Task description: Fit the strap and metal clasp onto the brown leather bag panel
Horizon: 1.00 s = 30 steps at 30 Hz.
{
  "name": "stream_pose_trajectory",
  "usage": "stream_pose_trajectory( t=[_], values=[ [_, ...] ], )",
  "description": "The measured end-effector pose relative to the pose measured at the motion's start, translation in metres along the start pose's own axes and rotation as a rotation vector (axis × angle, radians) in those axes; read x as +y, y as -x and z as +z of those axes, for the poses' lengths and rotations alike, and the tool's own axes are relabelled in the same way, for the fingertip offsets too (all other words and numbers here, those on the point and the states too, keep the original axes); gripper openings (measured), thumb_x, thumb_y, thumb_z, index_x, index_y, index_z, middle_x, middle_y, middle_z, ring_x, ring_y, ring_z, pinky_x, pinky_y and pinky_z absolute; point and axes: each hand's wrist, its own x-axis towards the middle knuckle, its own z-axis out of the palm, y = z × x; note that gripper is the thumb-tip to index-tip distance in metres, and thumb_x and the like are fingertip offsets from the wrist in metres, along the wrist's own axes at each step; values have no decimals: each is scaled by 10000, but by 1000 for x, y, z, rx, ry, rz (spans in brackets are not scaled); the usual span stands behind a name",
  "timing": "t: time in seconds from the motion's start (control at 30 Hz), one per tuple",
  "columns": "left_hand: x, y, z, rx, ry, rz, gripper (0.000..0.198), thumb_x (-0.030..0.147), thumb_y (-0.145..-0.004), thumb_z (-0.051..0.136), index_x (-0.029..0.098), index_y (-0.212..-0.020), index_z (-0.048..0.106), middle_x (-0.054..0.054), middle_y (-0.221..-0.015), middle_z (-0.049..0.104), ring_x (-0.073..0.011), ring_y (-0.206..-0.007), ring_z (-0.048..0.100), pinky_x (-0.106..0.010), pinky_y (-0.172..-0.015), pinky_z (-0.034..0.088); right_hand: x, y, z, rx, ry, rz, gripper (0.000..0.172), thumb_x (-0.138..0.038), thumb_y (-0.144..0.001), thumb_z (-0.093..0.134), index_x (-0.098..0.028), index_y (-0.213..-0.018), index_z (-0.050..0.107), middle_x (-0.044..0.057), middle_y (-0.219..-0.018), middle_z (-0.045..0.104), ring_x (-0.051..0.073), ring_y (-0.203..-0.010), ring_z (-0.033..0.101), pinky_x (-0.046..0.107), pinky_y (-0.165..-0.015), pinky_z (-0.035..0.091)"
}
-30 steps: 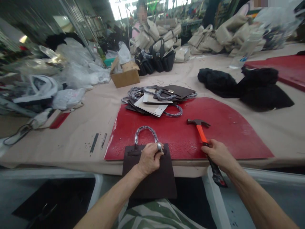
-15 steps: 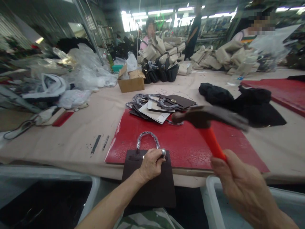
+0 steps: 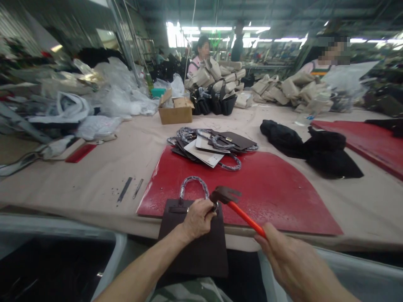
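Note:
A dark brown handbag panel [image 3: 195, 253] with a plastic-wrapped handle [image 3: 194, 181] lies with its upper part on the red board [image 3: 267, 188] and its lower part past the table edge. My left hand [image 3: 198, 217] is closed over the panel's upper right, around a short silver metal punch [image 3: 215, 206] whose body is mostly hidden by the fingers. My right hand [image 3: 281, 249] grips the orange handle of a claw hammer [image 3: 248, 219]. The hammer's dark head is right at the top of the punch; whether they touch I cannot tell.
Behind the board lies a pile of brown bag pieces [image 3: 210, 147] with wrapped handles. A thin tool [image 3: 137, 188] and a dark strip [image 3: 124, 189] lie to the left. Black cloth [image 3: 315, 147] is at right, a cardboard box [image 3: 175, 114] farther back. White bins [image 3: 121, 247] stand below the edge.
The hammer has come down and to the left, from raised above the board to the punch's top. My left hand stays in place on the panel.

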Motion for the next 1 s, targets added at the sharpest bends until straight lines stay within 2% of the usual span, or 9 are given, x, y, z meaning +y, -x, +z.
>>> stream_pose_trajectory(
  t=[0.1,0.27,0.43,0.53,0.6,0.7,0.8,0.93,1.0],
  values=[
    [0,0,0,8,4,22,193,83,-809,566,200,-948,632,-70,-893,695,-229,-886,684,-368,-842,564,-2,-5,7,-3,-48,-57,361,-449,-1038,284,-253,-788,456,-29,-504,536,162,-374,501,297,-437,215],
    [0,-1,-1,2,16,33,222,64,-808,564,194,-977,624,-91,-993,709,-250,-976,682,-406,-903,565,11,-20,7,-32,-176,111,377,-507,-1003,299,-259,-752,431,-15,-541,525,167,-433,486,305,-486,258],
    [-2,1,-1,-19,6,12,207,68,-828,566,189,-985,622,-103,-1104,700,-260,-1103,652,-431,-970,547,37,-34,59,-222,-199,295,375,-407,-985,286,-241,-675,415,5,-560,527,161,-520,513,272,-520,342],
    [-3,1,-1,-39,12,0,186,76,-835,567,185,-973,627,-115,-1144,685,-250,-1123,646,-423,-989,544,44,-41,86,-183,-105,341,276,-296,-954,360,-188,-784,549,76,-736,620,195,-665,574,298,-616,397],
    [-3,1,-2,-49,14,-21,180,87,-841,567,188,-977,629,-120,-1185,673,-249,-1141,639,-426,-1007,537,37,-47,94,-99,-69,302,225,-262,-929,439,-151,-1013,615,153,-1049,645,254,-925,594,362,-783,433],
    [-6,2,-3,-72,19,-45,172,115,-864,553,189,-997,633,-126,-1206,669,-258,-1171,627,-434,-1023,528,15,-53,105,-12,-102,100,367,-258,-889,562,-174,-1245,587,162,-1365,524,310,-1222,471,459,-1014,367],
    [-9,4,-3,-77,18,-38,186,146,-887,542,188,-1041,638,-132,-1212,671,-265,-1185,623,-445,-1032,522,-4,-55,126,-71,-196,-22,445,-281,-825,670,-205,-1258,600,133,-1398,514,314,-1267,442,489,-1061,340],
    [-6,5,-2,-65,69,-28,172,173,-891,556,196,-1025,661,-107,-1145,708,-251,-1152,645,-431,-1050,507,-11,-53,154,-120,-257,-1,556,-304,-779,732,-236,-1310,583,99,-1408,523,309,-1296,421,516,-1101,294],
    [-3,2,-3,2,141,-131,156,202,-899,560,192,-1002,677,-93,-1089,727,-234,-1086,674,-399,-1016,525,-9,-52,160,-126,-275,11,574,-313,-771,748,-236,-1316,583,92,-1416,518,307,-1311,406,522,-1118,272]
  ],
)
